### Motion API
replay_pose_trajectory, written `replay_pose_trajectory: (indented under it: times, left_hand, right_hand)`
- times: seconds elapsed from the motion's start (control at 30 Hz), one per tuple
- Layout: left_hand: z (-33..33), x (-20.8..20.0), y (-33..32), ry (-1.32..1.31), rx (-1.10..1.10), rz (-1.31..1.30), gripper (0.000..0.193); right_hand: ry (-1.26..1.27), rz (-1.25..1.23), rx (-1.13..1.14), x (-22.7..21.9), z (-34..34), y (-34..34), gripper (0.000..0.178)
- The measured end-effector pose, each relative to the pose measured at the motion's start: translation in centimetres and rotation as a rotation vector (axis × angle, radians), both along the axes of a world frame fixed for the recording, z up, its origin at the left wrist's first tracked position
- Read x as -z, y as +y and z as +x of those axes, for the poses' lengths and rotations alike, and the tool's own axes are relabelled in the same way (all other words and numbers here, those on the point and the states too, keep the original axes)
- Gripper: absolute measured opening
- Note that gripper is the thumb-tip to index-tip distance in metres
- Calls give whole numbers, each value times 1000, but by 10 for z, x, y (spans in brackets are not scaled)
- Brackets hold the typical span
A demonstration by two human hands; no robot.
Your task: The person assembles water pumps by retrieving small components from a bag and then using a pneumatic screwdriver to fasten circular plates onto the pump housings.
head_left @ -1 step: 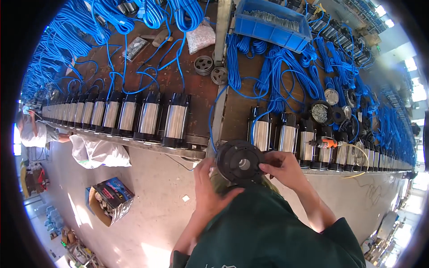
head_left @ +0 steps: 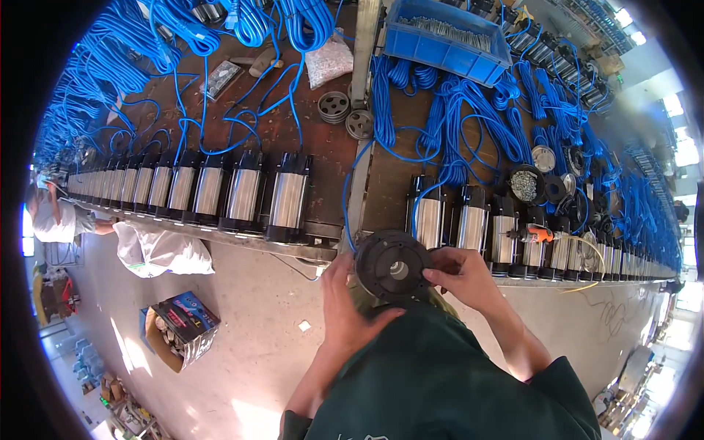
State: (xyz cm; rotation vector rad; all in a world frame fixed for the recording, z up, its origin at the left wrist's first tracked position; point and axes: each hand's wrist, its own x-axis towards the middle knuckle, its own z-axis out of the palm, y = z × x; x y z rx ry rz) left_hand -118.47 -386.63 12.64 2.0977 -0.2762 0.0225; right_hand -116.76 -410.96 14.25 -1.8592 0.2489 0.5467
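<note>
A black round flanged part (head_left: pixel 375 273) with a light-rimmed hole at its middle is in front of my body, close to the table edge. My right hand (head_left: pixel 468 280) pinches its right rim between thumb and curled fingers. Around its left and near side curves my left hand (head_left: pixel 343 308), fingers at the left rim and thumb stretched toward the near edge. The part's underside is hidden. Just beyond it stand silver motor cylinders with black ends, the closest one (head_left: pixel 430 220) with a blue cable across it.
Rows of motors (head_left: pixel 288 198) line both table edges. Blue cable coils (head_left: pixel 469 110) and a blue bin of long screws (head_left: pixel 447 40) lie farther back. An orange power tool (head_left: pixel 539 234) rests at right. On the floor are an open carton (head_left: pixel 192 330) and white sack (head_left: pixel 165 249). Another person (head_left: pixel 55 220) is at far left.
My left hand's fingers have shifted slightly right, closer against the black round flanged part. The part has turned or tilted very slightly; my right hand keeps its pinch.
</note>
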Motion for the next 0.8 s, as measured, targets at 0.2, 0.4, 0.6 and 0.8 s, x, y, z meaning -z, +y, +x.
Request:
replay_pose_trajectory:
  times: [0.2,0.4,0.6,0.8]
  left_hand:
    - [14,19,-10,-106,90,-54,108]
    - [17,17,-9,-24,98,-78,107]
    - [20,23,-8,-91,137,-81,103]
    - [19,24,-8,-109,123,-34,97]
  right_hand:
    - [-176,-125,-93,-13,18,14,35]
    - [-253,-256,-114,-19,19,19,45]
    - [-381,-332,-194,-12,20,15,49]
    - [-373,-308,-189,-12,22,16,50]
